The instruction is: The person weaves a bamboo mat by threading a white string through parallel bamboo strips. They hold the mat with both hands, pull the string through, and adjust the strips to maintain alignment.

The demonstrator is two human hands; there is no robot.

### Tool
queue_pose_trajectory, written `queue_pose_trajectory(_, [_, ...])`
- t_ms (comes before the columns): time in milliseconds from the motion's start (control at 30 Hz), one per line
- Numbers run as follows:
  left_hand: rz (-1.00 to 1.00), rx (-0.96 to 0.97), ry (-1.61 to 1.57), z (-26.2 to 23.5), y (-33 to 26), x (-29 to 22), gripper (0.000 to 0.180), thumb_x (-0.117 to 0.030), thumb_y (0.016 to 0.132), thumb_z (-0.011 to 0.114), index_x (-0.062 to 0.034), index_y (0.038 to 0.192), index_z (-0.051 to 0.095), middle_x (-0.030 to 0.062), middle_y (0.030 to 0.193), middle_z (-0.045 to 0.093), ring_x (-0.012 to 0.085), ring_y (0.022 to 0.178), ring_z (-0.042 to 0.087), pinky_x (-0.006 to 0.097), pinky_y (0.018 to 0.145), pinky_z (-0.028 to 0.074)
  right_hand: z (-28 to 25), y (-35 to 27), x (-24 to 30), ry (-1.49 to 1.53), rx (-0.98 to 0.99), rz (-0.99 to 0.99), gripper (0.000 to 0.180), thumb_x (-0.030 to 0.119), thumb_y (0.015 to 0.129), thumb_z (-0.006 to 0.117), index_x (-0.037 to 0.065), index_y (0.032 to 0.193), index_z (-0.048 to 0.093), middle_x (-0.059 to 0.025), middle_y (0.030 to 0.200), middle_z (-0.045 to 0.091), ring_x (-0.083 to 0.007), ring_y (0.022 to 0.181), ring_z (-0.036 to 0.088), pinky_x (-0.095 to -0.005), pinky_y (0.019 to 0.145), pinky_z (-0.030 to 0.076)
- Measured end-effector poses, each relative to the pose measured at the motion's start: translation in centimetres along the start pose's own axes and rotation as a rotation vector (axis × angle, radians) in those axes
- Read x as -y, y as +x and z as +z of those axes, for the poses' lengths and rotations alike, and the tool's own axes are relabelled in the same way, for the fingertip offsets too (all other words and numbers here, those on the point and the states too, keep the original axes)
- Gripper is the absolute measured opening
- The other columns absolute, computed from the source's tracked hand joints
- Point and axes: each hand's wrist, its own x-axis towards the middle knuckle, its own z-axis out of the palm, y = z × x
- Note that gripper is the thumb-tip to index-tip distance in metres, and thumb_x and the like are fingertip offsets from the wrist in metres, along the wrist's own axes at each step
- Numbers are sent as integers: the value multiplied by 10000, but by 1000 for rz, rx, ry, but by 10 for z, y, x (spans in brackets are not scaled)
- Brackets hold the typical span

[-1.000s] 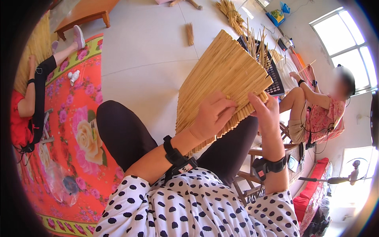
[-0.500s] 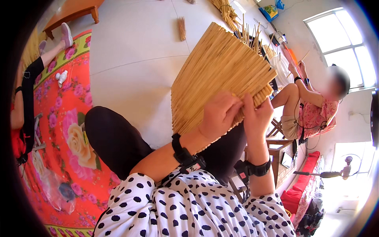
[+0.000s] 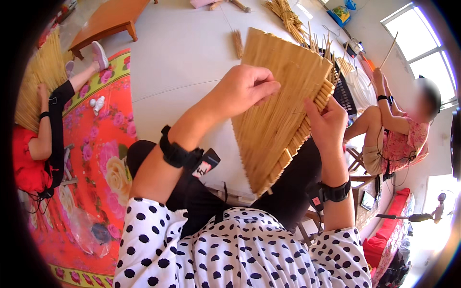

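A stiff panel of straw-coloured stalks (image 3: 276, 105), laid side by side, slants over my lap with its narrow end down by my knees. Cut stalk ends form a thick stepped edge along its right side. My right hand (image 3: 328, 122) grips that edge, thumb on the face of the panel. Above the panel's left part, my left hand (image 3: 252, 89) is lifted with thumb and fingertips pinched together. Anything in that pinch is too small to make out. Both wrists wear black straps with small boxes.
A black basket (image 3: 343, 93) with upright stalks stands beyond the panel, near a stalk bundle (image 3: 288, 21). One person (image 3: 403, 125) sits at right holding a thin stick; another (image 3: 36, 153) at left has a stalk panel. A red floral mat (image 3: 91, 192) covers the left floor.
My left hand has drawn away from the panel's right edge, up and to the left. The panel has tilted and shifted right, with my right hand still on its edge.
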Motion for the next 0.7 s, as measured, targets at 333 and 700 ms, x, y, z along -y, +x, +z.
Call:
queue_pose_trajectory(333, [-358, 362, -108, -22, -26, -9, 230, -199, 894, 655, 3, 785, 670, 21, 638, 590, 74, 515, 487, 231, 485, 386, 28, -6, 51, -48, 262, -377, 200, 144, 804, 759, -22, 841, 654, -135, 728, 602, -269, 571, 579, -350, 526, 459])
queue_pose_trajectory(700, [-34, 292, 144, 9, -59, -1, 219, -146, 886, 594, 12, 737, 617, 70, 591, 528, 129, 563, 468, 308, 548, 402, 28, -17, 62, -125, 329, -458, 181, 177, 836, 736, 8, 869, 682, -119, 804, 667, -332, 617, 614, -371, 552, 487])
